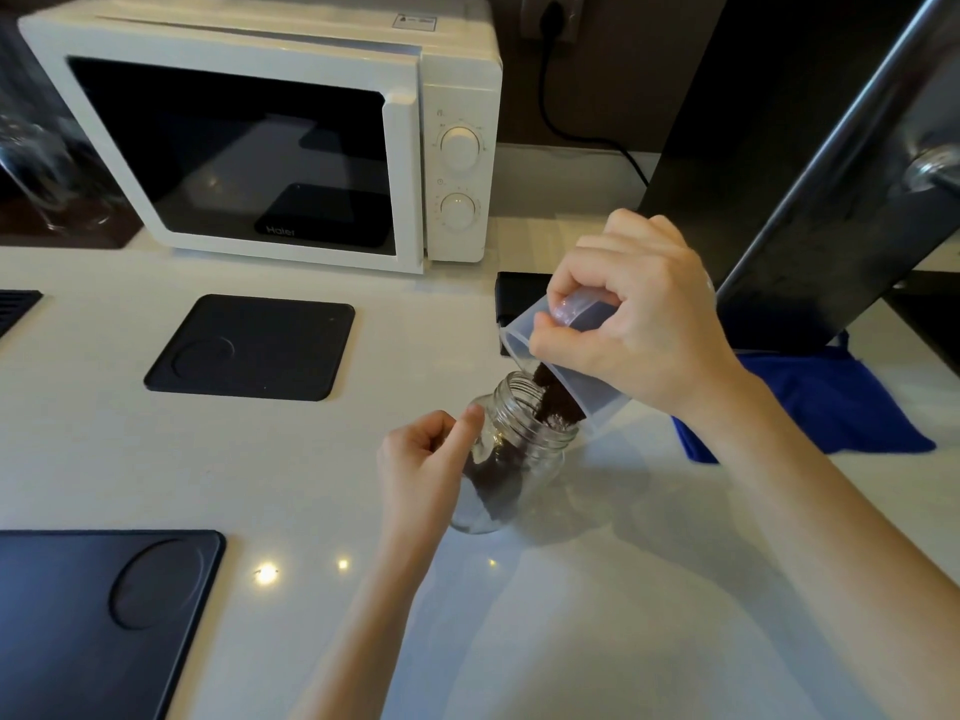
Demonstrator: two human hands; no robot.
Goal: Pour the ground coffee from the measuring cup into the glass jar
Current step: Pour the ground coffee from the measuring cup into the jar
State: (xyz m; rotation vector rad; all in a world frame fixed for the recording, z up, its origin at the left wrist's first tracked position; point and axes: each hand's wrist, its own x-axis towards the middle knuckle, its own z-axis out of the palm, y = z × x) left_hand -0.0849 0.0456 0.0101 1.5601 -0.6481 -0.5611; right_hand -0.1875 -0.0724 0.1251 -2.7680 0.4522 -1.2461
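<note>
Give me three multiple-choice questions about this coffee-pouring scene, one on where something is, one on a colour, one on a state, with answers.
1. Where does the blue cloth lie?
A. right of the glass jar
B. on the microwave
C. inside the jar

2. What colour is the microwave?
A. red
B. white
C. black

3. How is the measuring cup held?
A. upright on the counter
B. upside down on a mat
C. tilted over the jar's mouth

Answers: 1 A, the cloth lies past the right hand. 2 B, its casing is white. 3 C, ground coffee slides from the cup into the jar, which the left hand steadies.
</note>
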